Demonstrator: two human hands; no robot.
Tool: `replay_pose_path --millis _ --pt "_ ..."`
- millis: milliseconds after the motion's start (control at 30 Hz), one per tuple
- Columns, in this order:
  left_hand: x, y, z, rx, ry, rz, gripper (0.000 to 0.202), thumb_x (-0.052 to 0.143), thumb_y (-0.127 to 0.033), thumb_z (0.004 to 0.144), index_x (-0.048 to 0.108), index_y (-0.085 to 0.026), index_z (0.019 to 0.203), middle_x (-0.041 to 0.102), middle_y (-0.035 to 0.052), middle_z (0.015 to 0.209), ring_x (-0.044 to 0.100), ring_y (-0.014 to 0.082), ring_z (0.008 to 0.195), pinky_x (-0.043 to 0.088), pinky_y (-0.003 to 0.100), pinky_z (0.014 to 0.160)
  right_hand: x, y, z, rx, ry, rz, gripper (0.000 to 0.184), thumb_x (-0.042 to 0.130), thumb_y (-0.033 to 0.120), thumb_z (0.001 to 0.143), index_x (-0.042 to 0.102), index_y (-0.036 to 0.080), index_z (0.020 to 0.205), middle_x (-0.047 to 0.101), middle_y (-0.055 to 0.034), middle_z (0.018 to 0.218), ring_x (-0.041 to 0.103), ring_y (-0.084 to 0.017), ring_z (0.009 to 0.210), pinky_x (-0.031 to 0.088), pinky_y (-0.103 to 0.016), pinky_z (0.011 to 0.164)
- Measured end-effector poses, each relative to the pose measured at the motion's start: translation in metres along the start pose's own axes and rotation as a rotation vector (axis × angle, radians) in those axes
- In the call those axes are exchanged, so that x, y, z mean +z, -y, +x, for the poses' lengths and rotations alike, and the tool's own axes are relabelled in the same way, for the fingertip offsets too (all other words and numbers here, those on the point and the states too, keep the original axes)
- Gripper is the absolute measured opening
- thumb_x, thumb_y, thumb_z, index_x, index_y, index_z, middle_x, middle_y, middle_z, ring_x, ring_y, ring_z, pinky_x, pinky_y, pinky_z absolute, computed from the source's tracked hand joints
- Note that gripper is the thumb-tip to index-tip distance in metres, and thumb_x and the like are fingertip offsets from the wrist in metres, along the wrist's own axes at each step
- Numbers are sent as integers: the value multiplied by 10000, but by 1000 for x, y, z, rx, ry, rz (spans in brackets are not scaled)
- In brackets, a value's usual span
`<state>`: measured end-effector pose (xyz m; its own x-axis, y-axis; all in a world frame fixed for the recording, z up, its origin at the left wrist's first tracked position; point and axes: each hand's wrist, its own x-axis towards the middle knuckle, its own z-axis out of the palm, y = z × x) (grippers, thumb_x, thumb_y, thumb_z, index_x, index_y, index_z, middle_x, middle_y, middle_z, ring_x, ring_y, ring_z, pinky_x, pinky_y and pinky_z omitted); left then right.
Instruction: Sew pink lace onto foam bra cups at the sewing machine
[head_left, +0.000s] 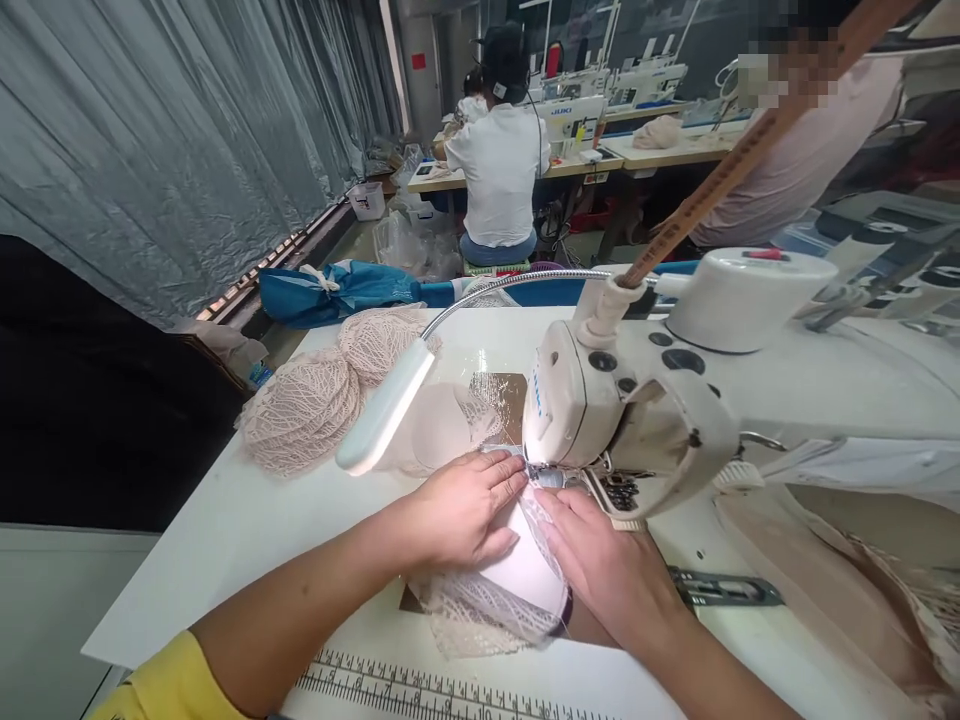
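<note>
A bra cup covered in pale beige lace (525,560) lies under the head of a white sewing machine (574,400). My left hand (472,505) rests flat on the cup, fingers stretched out towards the presser foot (534,470). On the cup's other side, my right hand (600,550) grips the lace edge, with the fingers partly hidden near the needle. Lace trails loose towards me. Behind my left hand sits another beige cup (439,430) with a lace border, partly covered by a white lamp (386,410).
Two round bundles of lace cups (304,410) lie at the left. A printed ruler scale (420,690) runs along the front edge. More beige pieces (832,600) lie at the right, near a black metal tool (727,588). A person in white (499,170) sits ahead.
</note>
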<state>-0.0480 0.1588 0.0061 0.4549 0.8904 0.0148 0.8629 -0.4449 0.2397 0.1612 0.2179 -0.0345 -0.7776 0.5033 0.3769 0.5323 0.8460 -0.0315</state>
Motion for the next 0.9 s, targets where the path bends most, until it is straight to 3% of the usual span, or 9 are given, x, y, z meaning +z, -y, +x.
replay_pose_path --millis 167,267,367,567,900 --pt "-13 6 2 20 51 7 591 486 -369 848 476 -58 1351 551 178 1319 485 308 1240 378 421 1055 -8 -1 8 41 29 115 370 355 233 939 693 181 1081 721 -112 883 683 -214 766 551 -311 656" --pt "-16 3 -3 25 11 65 531 498 -299 832 503 -80 1316 543 176 1321 480 321 1227 342 461 1062 -13 -6 9 29 -15 164 388 331 216 941 712 188 1011 724 -112 864 680 -213 771 547 -320 691" --pt "-13 -5 -7 67 -74 106 426 486 -239 845 550 -74 1232 551 185 1280 480 311 1201 313 458 1067 -13 -9 5 38 -46 167 393 333 214 936 707 195 1053 725 -115 894 680 -214 805 551 -323 711" --pt "3 -14 -8 58 -147 52 352 460 -380 912 592 -114 1102 613 127 997 551 250 957 322 458 1046 -14 -5 -1 7 2 210 407 357 143 891 718 202 1070 719 -111 979 675 -189 739 548 -292 618" --pt "3 -2 -8 49 -177 1 334 483 -330 890 573 -104 1119 595 139 1055 545 248 1028 321 430 1065 -3 -3 -4 2 -7 153 426 357 122 878 701 231 1105 699 -90 1059 657 -173 719 513 -276 589"
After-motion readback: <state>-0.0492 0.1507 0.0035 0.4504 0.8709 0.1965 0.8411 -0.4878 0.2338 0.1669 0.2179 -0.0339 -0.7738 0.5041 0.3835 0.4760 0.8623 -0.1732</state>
